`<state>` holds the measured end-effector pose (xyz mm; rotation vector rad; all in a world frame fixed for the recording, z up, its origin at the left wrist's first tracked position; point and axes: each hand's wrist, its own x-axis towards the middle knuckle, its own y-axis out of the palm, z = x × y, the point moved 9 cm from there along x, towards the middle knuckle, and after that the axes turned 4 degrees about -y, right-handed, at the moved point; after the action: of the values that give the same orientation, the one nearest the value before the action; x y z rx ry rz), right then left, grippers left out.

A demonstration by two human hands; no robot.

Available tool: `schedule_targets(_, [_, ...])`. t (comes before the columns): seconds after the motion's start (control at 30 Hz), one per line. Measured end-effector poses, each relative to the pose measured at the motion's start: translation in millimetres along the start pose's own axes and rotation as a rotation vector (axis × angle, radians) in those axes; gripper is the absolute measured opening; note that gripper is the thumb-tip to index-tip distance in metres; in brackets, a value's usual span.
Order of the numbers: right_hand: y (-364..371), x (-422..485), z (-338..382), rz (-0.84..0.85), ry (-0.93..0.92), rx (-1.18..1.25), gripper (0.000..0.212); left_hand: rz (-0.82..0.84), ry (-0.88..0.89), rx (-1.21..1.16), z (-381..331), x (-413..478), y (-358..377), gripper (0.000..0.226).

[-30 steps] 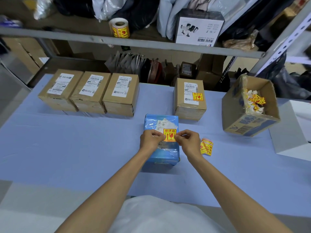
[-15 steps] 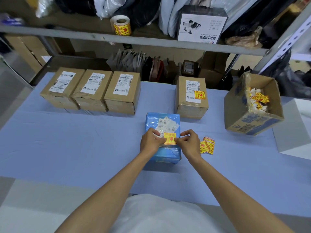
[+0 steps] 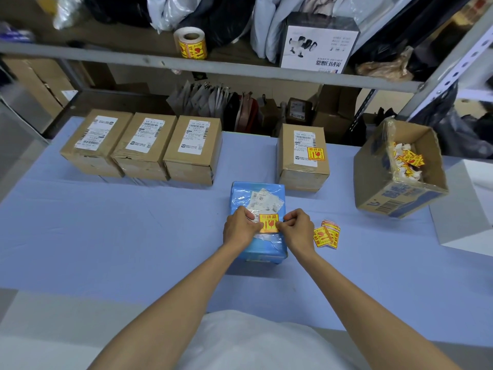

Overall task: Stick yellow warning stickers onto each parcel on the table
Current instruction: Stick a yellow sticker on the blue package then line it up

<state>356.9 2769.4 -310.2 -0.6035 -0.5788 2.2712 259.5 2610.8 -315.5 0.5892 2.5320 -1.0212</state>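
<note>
**Table** (image 3: pixel 106 236), blue-covered.
- Far-left edge: three brown parcels (image 3: pixel 145 148) in a touching row, none showing a yellow sticker. Judged left to do.
- Far-right corner: open carton (image 3: pixel 373 182), tilted, holding sticker scraps.
- Far edge, right of middle: brown parcel (image 3: pixel 302 166), stickered. Done.
- Middle: blue parcel (image 3: pixel 256 194), in hand.
- Left hand (image 3: pixel 238 228) and right hand (image 3: pixel 298 228), fingers curled, pinch the yellow sticker (image 3: pixel 269 223) by its side edges on the blue parcel's top. Whether it is pressed flat cannot be told.
- Loose stickers (image 3: pixel 326 237) lie just beside the right hand.
- The way to the row looks open.
</note>
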Motion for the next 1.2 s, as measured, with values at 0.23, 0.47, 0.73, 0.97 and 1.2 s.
schedule_targets(0.23, [2.2, 2.5, 2.2, -0.008, -0.012, -0.068, 0.018, 0.009, 0.005, 0.029, -0.8, 2.7, 2.5, 0.032])
schedule_targets(0.47, [3.5, 5.5, 7.8, 0.024, -0.043, -0.217, 0.02, 0.027, 0.075, 0.135, -10.3, 3.6, 4.8, 0.024])
schedule_targets(0.73, [-4.8, 14.5, -2.5, 0.036, -0.001, -0.145, 0.029, 0.065, 0.336, 0.244, -24.9, 0.6, 1.3, 0.022])
schedule_targets(0.97, [8.4, 26.6, 5.2, 0.138, -0.032, -0.217, 0.032, 0.106, 0.376, 0.436, -29.1, 4.2, -0.7, 0.031])
schedule_targets(1.2, [15.9, 13.7, 3.3, 0.263, -0.082, -0.247, 0.057, 0.058, 0.355, 0.422, -27.0, 5.4, -9.7, 0.033])
